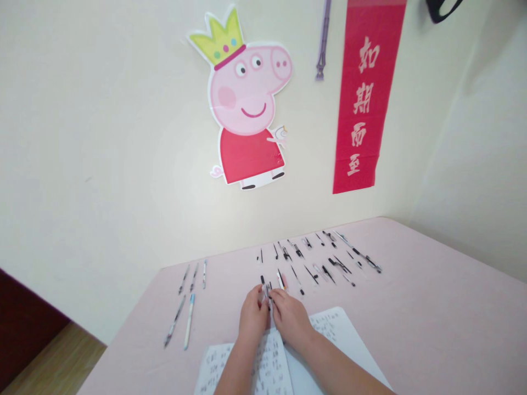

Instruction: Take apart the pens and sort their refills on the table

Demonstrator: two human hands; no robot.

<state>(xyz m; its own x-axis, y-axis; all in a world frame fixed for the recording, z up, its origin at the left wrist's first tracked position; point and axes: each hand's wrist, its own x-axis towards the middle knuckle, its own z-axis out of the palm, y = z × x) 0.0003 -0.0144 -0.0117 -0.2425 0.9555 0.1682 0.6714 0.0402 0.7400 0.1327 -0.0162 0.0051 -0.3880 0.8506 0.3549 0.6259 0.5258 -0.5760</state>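
Fingertips (260, 300) of both hands are pinching a slim black-and-clear plastic pen (265, 289) from either side. The left hand (253, 319) and right hand (290, 318) are pressing close together just beyond an open white notebook of handwritten pages (331, 329), near the middle of a pale pink table (432, 329). At the left, five whole slim pens (189, 321) are lying in two short rows, well apart from the hands. At the far right, rows of small dark pen parts (325, 266) are lying spread toward the wall. By that layout, many pens appear already in pieces, five are sitting intact, and one is being worked. Whether it is coming apart or going together cannot be told. A pink cartoon pig cutout (247, 104) and a red paper banner (364, 99) are hanging on the wall.
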